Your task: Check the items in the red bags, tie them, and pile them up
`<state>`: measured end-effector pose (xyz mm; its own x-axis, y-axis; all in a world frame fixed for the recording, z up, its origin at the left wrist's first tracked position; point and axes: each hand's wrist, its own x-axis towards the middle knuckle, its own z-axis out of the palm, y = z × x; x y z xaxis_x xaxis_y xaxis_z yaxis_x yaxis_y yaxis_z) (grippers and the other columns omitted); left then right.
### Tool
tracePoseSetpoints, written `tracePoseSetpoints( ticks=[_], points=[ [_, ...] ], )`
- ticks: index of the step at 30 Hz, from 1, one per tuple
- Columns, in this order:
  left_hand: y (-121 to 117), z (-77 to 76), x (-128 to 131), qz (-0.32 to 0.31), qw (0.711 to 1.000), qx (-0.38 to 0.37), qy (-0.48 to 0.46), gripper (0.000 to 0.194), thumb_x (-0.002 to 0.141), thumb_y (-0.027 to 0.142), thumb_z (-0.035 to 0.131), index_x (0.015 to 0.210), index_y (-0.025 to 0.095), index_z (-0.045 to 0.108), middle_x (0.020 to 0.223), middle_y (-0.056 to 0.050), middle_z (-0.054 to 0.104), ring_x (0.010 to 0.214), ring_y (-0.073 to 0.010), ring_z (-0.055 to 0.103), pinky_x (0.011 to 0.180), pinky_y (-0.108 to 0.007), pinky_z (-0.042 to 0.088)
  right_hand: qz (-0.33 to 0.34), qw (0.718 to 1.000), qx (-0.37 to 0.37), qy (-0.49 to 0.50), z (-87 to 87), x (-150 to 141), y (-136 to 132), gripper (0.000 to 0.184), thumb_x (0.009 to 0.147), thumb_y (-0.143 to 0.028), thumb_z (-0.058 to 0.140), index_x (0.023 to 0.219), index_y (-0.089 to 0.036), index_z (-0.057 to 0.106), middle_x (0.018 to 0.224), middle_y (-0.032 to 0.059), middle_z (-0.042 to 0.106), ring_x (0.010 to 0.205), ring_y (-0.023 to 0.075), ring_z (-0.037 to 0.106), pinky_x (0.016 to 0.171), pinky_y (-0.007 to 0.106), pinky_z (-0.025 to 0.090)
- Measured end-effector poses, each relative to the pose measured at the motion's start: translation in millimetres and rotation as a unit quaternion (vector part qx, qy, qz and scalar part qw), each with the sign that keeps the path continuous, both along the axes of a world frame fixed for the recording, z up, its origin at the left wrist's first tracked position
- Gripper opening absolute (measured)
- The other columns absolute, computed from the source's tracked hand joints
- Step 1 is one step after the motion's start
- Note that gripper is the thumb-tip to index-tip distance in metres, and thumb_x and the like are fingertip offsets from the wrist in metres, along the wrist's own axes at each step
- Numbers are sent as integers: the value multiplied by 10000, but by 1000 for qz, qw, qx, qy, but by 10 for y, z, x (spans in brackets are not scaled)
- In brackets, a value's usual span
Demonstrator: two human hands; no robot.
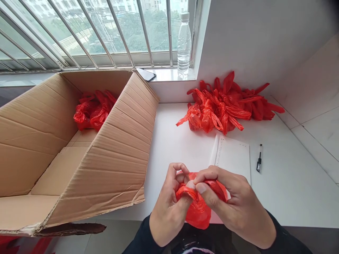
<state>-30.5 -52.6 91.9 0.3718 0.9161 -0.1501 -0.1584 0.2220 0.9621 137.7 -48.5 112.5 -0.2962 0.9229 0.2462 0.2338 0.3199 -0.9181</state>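
Observation:
Near the front edge of the white table, a red plastic bag [199,213] hangs between both of my hands. My left hand [171,208] has its fingers curled round the gathered top of the bag. With thumb and forefinger my right hand [233,203] pinches the twisted plastic at the opening, close to the left fingertips. The lower part of the bag bulges downward between the hands. What lies inside it, if anything, cannot be made out.
An open cardboard box [116,151] with red bags [94,109] inside stands left. More red bags [225,102] are heaped at the back wall. A notebook [234,153], a pen [259,158], a water bottle [184,46] and a phone [145,74] are also there.

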Motion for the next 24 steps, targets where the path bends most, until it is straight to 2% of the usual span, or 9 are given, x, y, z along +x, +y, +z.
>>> tracePoseSetpoints(
  ticks=[4, 6, 9, 12, 15, 19, 21, 22, 24],
  points=[
    [-2, 0, 4, 5, 1000, -13, -3, 362, 945, 568, 547, 1028, 258, 380, 863, 22, 468, 716, -116, 435, 681, -250, 381, 17, 999, 39, -25, 6, 4, 3, 203, 913, -258, 675, 1111, -257, 632, 967, -20, 727, 813, 107, 680, 736, 205, 533],
    [-9, 13, -6, 6, 1000, -14, 8, 348, 942, 536, 574, 1063, 262, 397, 858, 22, 475, 728, -122, 441, 700, -254, 397, -2, 997, 63, -34, 2, 10, 10, 131, 929, -225, 651, 1057, -251, 649, 897, -29, 714, 762, 94, 661, 698, 194, 522],
    [-25, 35, -43, -22, 999, -8, 48, 301, 964, 470, 564, 1147, 249, 473, 926, -19, 538, 817, -154, 492, 798, -296, 426, -56, 996, 55, -32, 0, 51, 40, 50, 943, -204, 620, 953, -242, 651, 807, -37, 672, 672, 85, 621, 635, 188, 510],
    [-19, 31, -82, -47, 996, 18, 76, 273, 1002, 444, 484, 957, 196, 590, 886, -43, 563, 827, -173, 506, 811, -308, 419, -82, 995, 44, -43, 14, 120, 66, 43, 943, -220, 624, 916, -246, 643, 776, -40, 641, 609, 84, 575, 580, 191, 497],
    [34, -4, -93, 13, 998, 24, 57, 358, 1016, 424, 450, 791, 182, 586, 759, -30, 544, 715, -158, 500, 714, -291, 416, -44, 995, 61, -69, 73, 181, 41, 94, 954, -213, 616, 1017, -259, 667, 826, -19, 648, 669, 96, 599, 632, 208, 519],
    [68, -17, -64, 86, 996, -24, -15, 309, 1013, 427, 460, 911, 200, 644, 600, 20, 483, 517, -117, 418, 556, -255, 405, 3, 983, 133, -124, 230, 190, -35, 228, 969, -228, 591, 1167, -276, 692, 847, 26, 602, 701, 123, 600, 616, 241, 545],
    [2, 0, -34, 76, 997, -17, 17, 246, 986, 408, 520, 1075, 226, 658, 696, -6, 570, 574, -133, 489, 585, -256, 453, 1, 974, 173, -147, 294, 146, -46, 203, 955, -250, 610, 1121, -260, 727, 755, 18, 546, 639, 129, 566, 555, 251, 531],
    [-52, 6, -17, 69, 996, -3, 49, 261, 952, 385, 579, 1163, 245, 644, 835, -42, 638, 683, -166, 569, 655, -277, 498, -3, 970, 185, -155, 311, 113, -42, 190, 949, -251, 617, 1093, -247, 741, 721, 14, 530, 619, 132, 554, 532, 255, 519],
    [-173, -1, 20, 62, 991, 32, 117, 417, 847, 311, 703, 1254, 284, 616, 1141, -92, 661, 957, -258, 634, 821, -336, 536, -6, 967, 193, -167, 315, 37, -22, 185, 946, -218, 606, 1058, -215, 753, 704, 21, 553, 609, 137, 552, 510, 264, 503]
  ],
)
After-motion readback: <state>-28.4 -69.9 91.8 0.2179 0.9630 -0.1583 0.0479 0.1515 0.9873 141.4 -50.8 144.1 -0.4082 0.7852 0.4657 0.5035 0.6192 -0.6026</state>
